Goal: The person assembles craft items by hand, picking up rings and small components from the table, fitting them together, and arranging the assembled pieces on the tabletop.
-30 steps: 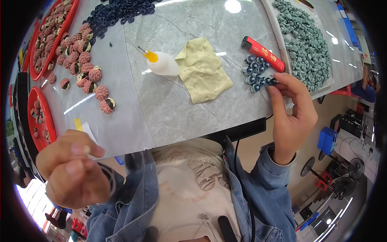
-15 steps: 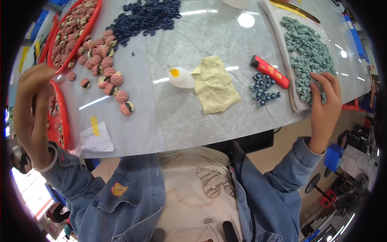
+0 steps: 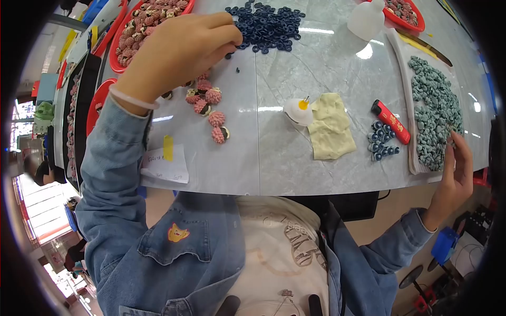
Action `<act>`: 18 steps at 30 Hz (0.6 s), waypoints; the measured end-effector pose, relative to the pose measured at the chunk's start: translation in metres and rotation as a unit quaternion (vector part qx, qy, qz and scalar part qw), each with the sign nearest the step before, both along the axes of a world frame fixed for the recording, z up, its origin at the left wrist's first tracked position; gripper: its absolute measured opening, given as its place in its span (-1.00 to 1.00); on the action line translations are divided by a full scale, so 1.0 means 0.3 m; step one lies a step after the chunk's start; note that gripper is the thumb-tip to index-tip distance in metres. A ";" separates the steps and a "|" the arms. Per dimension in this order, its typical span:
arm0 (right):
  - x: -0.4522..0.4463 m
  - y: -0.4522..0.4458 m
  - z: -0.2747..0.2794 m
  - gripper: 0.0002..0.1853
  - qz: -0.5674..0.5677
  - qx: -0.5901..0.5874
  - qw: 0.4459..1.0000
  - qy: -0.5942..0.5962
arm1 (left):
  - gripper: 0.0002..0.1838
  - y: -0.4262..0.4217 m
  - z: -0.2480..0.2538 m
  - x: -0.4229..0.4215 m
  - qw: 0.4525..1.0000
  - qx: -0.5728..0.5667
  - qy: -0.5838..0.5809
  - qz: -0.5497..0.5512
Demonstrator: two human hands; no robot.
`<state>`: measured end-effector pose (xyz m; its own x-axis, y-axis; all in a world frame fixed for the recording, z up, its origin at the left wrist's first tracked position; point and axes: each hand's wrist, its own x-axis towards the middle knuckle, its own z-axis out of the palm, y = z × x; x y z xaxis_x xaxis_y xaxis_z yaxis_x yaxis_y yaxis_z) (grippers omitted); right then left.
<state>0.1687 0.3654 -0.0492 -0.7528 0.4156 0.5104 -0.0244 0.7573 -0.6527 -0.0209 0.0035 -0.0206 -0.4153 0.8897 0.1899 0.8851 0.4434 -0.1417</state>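
My left hand [image 3: 184,50] reaches over the pink pieces, its curled fingertips at the left edge of a heap of dark blue rings [image 3: 269,29]. Whatever lies between those fingertips is hidden. Partly under the hand are pink ridged pieces [image 3: 216,118] with cream and dark parts. My right hand [image 3: 453,181] has thumb and fingers pinched together at the edge of a spread of small green pieces [image 3: 435,100] on a white tray [image 3: 414,160]. Too small to make out is anything in that pinch.
A white bottle with a yellow tip [image 3: 299,111] touches a crumpled yellow cloth [image 3: 332,129]. Beside a red lighter-like object [image 3: 391,122] stand several small blue pieces [image 3: 380,142]. Red trays [image 3: 117,52] hold more pink pieces. A labelled paper [image 3: 167,166] lies near the front edge.
My left hand has moved from the far left, up and right to the blue rings. My right hand stays by the green pieces, fingers drawn closer. The whole view has shifted.
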 end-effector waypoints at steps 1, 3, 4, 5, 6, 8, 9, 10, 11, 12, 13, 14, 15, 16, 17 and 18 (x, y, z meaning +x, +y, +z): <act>0.010 -0.001 0.000 -0.83 0.000 -0.001 1.000 0.000 | -0.85 0.009 -0.011 -0.001 1.000 -0.001 0.000 0.000; 0.027 -0.008 0.003 -0.82 0.005 0.007 1.000 0.020 | -0.89 0.027 -0.029 -0.003 0.998 -0.005 0.055 0.004; 0.036 -0.014 0.005 -0.81 0.007 0.011 0.999 0.029 | -0.90 0.038 -0.032 -0.005 0.997 -0.007 0.081 0.006; 0.044 -0.019 0.007 -0.81 0.006 0.010 1.000 0.027 | -0.90 0.051 -0.030 -0.001 0.997 -0.007 0.080 0.005; 0.053 -0.026 0.010 -0.80 -0.004 0.000 1.000 0.022 | -0.91 0.061 -0.023 0.007 0.996 -0.010 0.086 0.005; 0.065 -0.037 0.015 -0.80 -0.025 -0.020 0.999 0.012 | -0.92 0.079 -0.008 0.021 0.995 -0.017 0.097 0.006; 0.068 -0.036 0.014 -0.80 -0.025 -0.020 0.999 0.009 | -0.92 0.082 -0.010 0.022 0.995 -0.017 0.094 0.006; 0.069 -0.035 0.010 -0.80 -0.022 -0.035 0.999 0.012 | -0.92 0.083 -0.011 0.023 0.997 -0.008 0.076 0.026; 0.071 -0.034 0.005 -0.80 -0.019 -0.049 0.999 0.014 | -0.92 0.084 -0.012 0.024 0.997 0.001 0.058 0.045; 0.073 -0.034 0.001 -0.80 -0.016 -0.064 0.998 0.017 | -0.92 0.086 -0.014 0.024 0.997 0.010 0.040 0.064; 0.073 -0.037 -0.001 -0.80 -0.017 -0.063 0.998 0.015 | -0.92 0.087 -0.015 0.023 0.997 0.011 0.038 0.064; 0.072 -0.042 -0.003 -0.80 -0.015 -0.072 0.997 0.021 | -0.92 0.090 -0.016 0.020 0.997 0.015 0.037 0.066; 0.069 -0.048 -0.004 -0.80 -0.013 -0.081 0.996 0.027 | -0.92 0.093 -0.017 0.018 0.997 0.019 0.036 0.068; 0.067 -0.052 -0.002 -0.81 -0.012 -0.090 0.995 0.034 | -0.91 0.096 -0.016 0.017 0.997 0.023 0.035 0.070; 0.065 -0.058 0.001 -0.81 -0.015 -0.089 0.995 0.032 | -0.91 0.100 -0.014 0.017 0.997 0.025 0.033 0.067; 0.064 -0.067 0.006 -0.80 -0.015 -0.090 0.995 0.035 | -0.92 0.102 -0.012 0.017 0.996 0.031 0.021 0.082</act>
<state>0.1880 0.3454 -0.0475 -0.7036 0.5268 0.4769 -0.0546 0.6291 -0.7754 -0.0157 0.0342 -0.0243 -0.5439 0.7967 0.2637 0.7941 0.5902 -0.1451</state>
